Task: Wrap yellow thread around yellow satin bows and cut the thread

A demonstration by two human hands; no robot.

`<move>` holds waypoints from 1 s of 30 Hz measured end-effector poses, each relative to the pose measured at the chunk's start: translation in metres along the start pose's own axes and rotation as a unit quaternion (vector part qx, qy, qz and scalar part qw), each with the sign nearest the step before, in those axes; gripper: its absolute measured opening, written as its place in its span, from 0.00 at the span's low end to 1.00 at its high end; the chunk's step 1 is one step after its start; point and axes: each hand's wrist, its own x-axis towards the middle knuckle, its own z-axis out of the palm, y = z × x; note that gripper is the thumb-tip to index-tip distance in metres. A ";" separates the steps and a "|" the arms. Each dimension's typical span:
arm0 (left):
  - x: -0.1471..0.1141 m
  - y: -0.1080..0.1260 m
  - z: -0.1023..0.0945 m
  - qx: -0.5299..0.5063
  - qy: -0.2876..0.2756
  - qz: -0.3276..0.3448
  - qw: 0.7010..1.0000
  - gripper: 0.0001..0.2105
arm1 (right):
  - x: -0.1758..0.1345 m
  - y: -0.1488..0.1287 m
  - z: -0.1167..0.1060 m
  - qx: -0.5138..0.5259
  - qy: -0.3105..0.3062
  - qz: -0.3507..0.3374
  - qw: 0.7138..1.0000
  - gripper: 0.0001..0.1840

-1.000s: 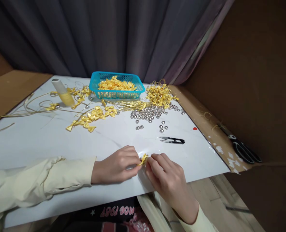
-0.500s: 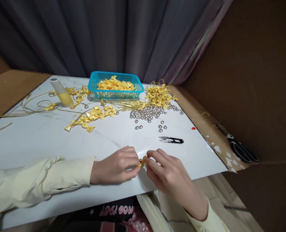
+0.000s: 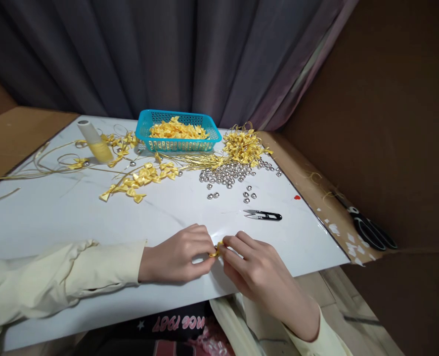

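Near the front edge of the white tabletop [image 3: 160, 212], my left hand [image 3: 184, 253] pinches the left side of a small yellow ribbon bow [image 3: 214, 253]. My right hand [image 3: 254, 267] has its thumb and fingers closed on the bow's right side, so both hands hold it together. Something small and silver, like a bead, shows at the bow between the fingertips. Fingers cover much of the bow. Beyond my right hand lie black-handled thread snips [image 3: 264, 215], their blades pointing left.
A blue basket [image 3: 182, 146] of yellow bows stands at the back. Silver beads [image 3: 229, 174] lie in front of a bundle of corded bows [image 3: 243, 144]. Loose bows [image 3: 145, 177] and a glue bottle [image 3: 95, 142] are left. Black-handled scissors [image 3: 371, 230] rest on cardboard at right.
My right fingers have shifted slightly at the bow, the hand dipping a little down and left. My left hand keeps its pinch in nearly the same place.
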 end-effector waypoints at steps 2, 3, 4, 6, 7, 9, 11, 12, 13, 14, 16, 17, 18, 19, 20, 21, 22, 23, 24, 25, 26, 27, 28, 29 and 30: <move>0.000 0.000 0.000 0.000 -0.002 0.001 1.000 0.10 | -0.001 -0.001 0.000 -0.002 0.004 0.000 1.000 0.09; 0.000 0.001 -0.001 0.001 -0.002 0.003 1.000 0.10 | -0.001 -0.001 0.001 -0.002 0.009 0.004 1.000 0.10; 0.000 0.001 -0.001 0.001 -0.002 0.004 1.000 0.10 | -0.002 -0.001 0.002 -0.003 0.016 0.010 1.000 0.10; 0.000 0.001 -0.001 0.001 0.000 0.004 1.000 0.10 | -0.004 -0.002 0.005 0.003 0.034 0.030 0.999 0.10; 0.000 0.001 -0.001 0.002 0.003 0.004 1.000 0.10 | -0.005 -0.002 0.007 0.008 0.043 0.043 0.998 0.10; 0.000 0.000 0.000 0.003 0.008 0.005 1.000 0.10 | -0.007 -0.003 0.011 0.019 0.059 0.065 0.996 0.10; -0.001 0.000 0.000 0.002 0.011 0.006 1.000 0.10 | -0.009 -0.005 0.014 0.024 0.072 0.075 0.994 0.10; -0.001 -0.001 0.000 0.001 0.012 0.006 1.000 0.10 | -0.009 -0.006 0.015 0.022 0.079 0.074 0.994 0.10; -0.001 -0.001 0.000 0.000 0.013 0.004 1.000 0.10 | -0.009 -0.007 0.016 0.017 0.087 0.069 0.994 0.09; -0.001 -0.001 0.000 -0.002 0.013 0.002 1.000 0.10 | -0.009 -0.008 0.017 0.009 0.095 0.062 0.994 0.09; 0.000 0.000 0.000 -0.004 0.013 -0.005 1.000 0.11 | -0.009 -0.009 0.017 -0.009 0.109 0.043 0.993 0.08; 0.000 0.000 0.000 -0.005 0.014 -0.008 1.000 0.11 | -0.009 -0.009 0.017 -0.019 0.115 0.031 0.993 0.08; 0.000 0.000 0.000 -0.005 0.015 -0.012 1.000 0.11 | -0.008 -0.009 0.017 -0.027 0.121 0.021 0.992 0.07; 0.000 0.000 0.000 -0.005 0.016 -0.014 1.000 0.11 | -0.008 -0.008 0.017 -0.035 0.126 0.013 0.991 0.07; 0.000 0.000 0.000 -0.005 0.018 -0.016 1.000 0.12 | -0.008 -0.007 0.018 -0.043 0.131 0.006 0.990 0.07; 0.001 0.000 0.000 -0.006 0.018 -0.015 1.000 0.12 | -0.008 -0.007 0.019 -0.051 0.135 0.001 0.990 0.06; 0.001 0.000 0.000 -0.007 0.018 -0.013 1.000 0.12 | -0.007 -0.006 0.019 -0.058 0.140 -0.002 0.988 0.07; 0.001 -0.001 0.000 -0.007 0.015 -0.011 1.000 0.12 | -0.007 -0.005 0.020 -0.063 0.146 -0.005 0.987 0.07; 0.001 -0.001 0.000 -0.008 0.011 -0.010 1.000 0.12 | -0.007 -0.005 0.021 -0.065 0.150 -0.007 0.987 0.07; 0.001 0.000 0.000 -0.008 0.009 -0.008 1.000 0.12 | -0.006 -0.004 0.021 -0.063 0.150 -0.007 0.987 0.07; 0.001 0.000 0.000 -0.008 0.006 -0.008 1.000 0.13 | -0.006 -0.004 0.022 -0.056 0.147 -0.006 0.988 0.07; 0.001 0.000 0.000 -0.008 0.005 -0.008 1.000 0.13 | -0.005 -0.003 0.021 -0.045 0.139 -0.003 0.989 0.07; 0.001 0.000 0.000 -0.009 0.004 -0.007 1.000 0.13 | -0.005 -0.002 0.021 -0.031 0.130 0.001 0.991 0.07; 0.001 0.000 0.000 -0.011 0.004 -0.007 1.000 0.12 | -0.005 -0.001 0.020 -0.015 0.120 0.007 0.993 0.08; 0.001 -0.001 0.000 -0.012 0.003 -0.007 1.000 0.12 | -0.005 0.000 0.019 0.001 0.112 0.012 0.994 0.08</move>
